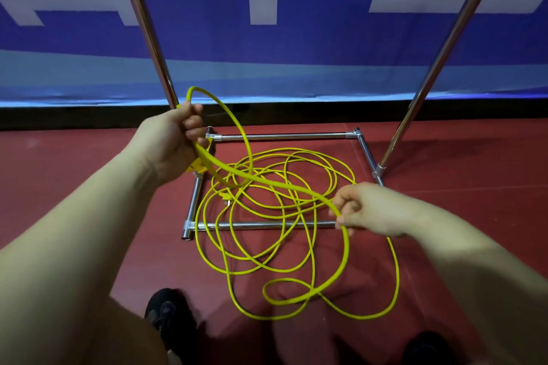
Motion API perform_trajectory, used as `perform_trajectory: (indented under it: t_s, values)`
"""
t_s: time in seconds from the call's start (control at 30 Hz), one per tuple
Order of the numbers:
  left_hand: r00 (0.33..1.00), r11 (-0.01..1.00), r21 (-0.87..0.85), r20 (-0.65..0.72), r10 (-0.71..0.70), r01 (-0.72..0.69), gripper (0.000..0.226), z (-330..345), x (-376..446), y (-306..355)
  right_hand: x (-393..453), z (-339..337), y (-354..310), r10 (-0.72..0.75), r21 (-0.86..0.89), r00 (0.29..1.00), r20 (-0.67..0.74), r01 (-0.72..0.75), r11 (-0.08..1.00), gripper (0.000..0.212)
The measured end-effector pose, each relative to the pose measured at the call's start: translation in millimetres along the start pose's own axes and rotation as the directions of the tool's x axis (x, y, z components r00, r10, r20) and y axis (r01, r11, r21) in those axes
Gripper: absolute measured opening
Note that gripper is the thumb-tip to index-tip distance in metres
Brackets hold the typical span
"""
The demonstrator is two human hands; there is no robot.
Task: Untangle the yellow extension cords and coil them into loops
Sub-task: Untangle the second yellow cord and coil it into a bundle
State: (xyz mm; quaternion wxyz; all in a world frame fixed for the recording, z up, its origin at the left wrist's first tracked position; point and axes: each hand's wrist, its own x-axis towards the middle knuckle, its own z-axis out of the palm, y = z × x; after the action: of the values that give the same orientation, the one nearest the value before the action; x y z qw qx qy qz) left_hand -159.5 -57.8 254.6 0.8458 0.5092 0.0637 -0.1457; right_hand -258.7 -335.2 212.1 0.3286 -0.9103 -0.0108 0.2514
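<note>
A long yellow extension cord [275,207] lies in a loose tangle of several loops on the red floor. My left hand [175,139] is raised at centre left, shut on the cord, with one loop arching above the fingers and a yellow socket end [199,168] hanging below the palm. A taut stretch of cord runs from there down to my right hand [360,210], which pinches it at centre right. Below the right hand the cord drops and curls on the floor. A yellow plug [225,198] lies inside the tangle.
A chrome tube frame [281,136] forms a rectangle on the floor under the tangle, with two slanted poles [154,38] rising from it. A blue and white banner [267,38] hangs behind. My black shoes [166,314] stand at the bottom edge.
</note>
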Motion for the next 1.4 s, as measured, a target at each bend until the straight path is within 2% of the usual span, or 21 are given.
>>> perform_trajectory:
  t_s: [0.07,0.2,0.3,0.4,0.5,0.63,0.73,0.87,0.93,1.0,1.03,1.07,1.1,1.13,1.2,1.23,1.3,1.4]
  values:
    - [0.999,0.996,0.077,0.013,0.050,-0.051,0.029,-3,-1,0,-4,-8,-1,0.028,0.215,1.000,-0.009,-0.025,0.976,0.012]
    - [0.991,0.952,0.283,0.092,0.092,-0.115,0.028,-4,-9,-3,-12,-18,-11,0.089,0.531,0.996,0.017,-0.085,0.843,0.003]
    - [0.987,0.909,0.399,0.145,0.065,-0.118,0.027,0,-16,-7,-12,-20,-21,0.116,0.788,0.993,0.000,-0.071,0.611,0.006]
    - [0.980,0.869,0.480,0.200,0.025,-0.120,0.026,9,-22,-14,-10,-14,-33,0.141,0.923,0.990,0.002,-0.056,0.380,0.005]
    - [0.956,0.827,0.553,0.284,-0.074,-0.101,0.026,23,-30,-24,-6,-10,-44,0.175,0.988,0.984,-0.007,-0.021,0.155,0.012]
    - [0.929,0.769,0.633,0.332,-0.164,-0.091,0.025,37,-35,-38,-2,-11,-51,0.248,0.996,0.968,-0.037,0.057,-0.074,0.012]
    - [0.913,0.732,0.673,0.355,-0.200,-0.101,0.025,45,-38,-44,0,-15,-52,0.279,0.980,0.959,-0.054,0.104,-0.168,0.013]
    - [0.868,0.802,0.597,0.404,-0.288,-0.012,0.023,59,-43,-49,2,-22,-48,0.324,0.934,0.944,-0.056,0.164,-0.317,0.014]
    - [0.859,0.818,0.575,0.414,-0.302,0.010,0.021,62,-43,-50,3,-24,-46,0.342,0.917,0.938,-0.060,0.187,-0.352,0.013]
    - [0.868,0.818,0.575,0.408,-0.285,-0.001,0.020,63,-41,-49,2,-25,-46,0.351,0.926,0.933,-0.086,0.205,-0.317,0.015]
    - [0.881,0.821,0.571,0.392,-0.265,-0.007,0.021,63,-39,-49,2,-25,-48,0.338,0.948,0.935,-0.106,0.198,-0.249,0.017]
    - [0.898,0.830,0.558,0.369,-0.239,-0.008,0.021,63,-37,-48,1,-23,-50,0.312,0.976,0.942,-0.125,0.174,-0.133,0.020]
    - [0.915,0.846,0.533,0.342,-0.215,0.000,0.021,62,-36,-48,-1,-20,-53,0.275,0.990,0.951,-0.141,0.135,0.041,0.023]
    - [0.929,0.867,0.499,0.313,-0.196,0.015,0.022,62,-34,-48,-2,-15,-55,0.236,0.958,0.959,-0.155,0.088,0.271,0.025]
    - [0.949,0.905,0.423,0.260,-0.176,0.051,0.022,62,-32,-48,-4,1,-57,0.132,0.687,0.972,-0.193,0.037,0.726,0.027]
    - [0.956,0.916,0.395,0.239,-0.170,0.064,0.023,63,-31,-48,-5,10,-57,0.061,0.510,0.973,-0.224,0.063,0.858,0.026]
    - [0.967,0.931,0.356,0.198,-0.158,0.079,0.023,64,-31,-48,-4,23,-56,-0.051,0.312,0.958,-0.282,0.142,0.939,0.023]
    - [0.985,0.964,0.246,0.117,-0.127,0.096,0.023,64,-30,-46,-3,32,-56,-0.088,0.343,0.924,-0.373,0.226,0.912,0.029]
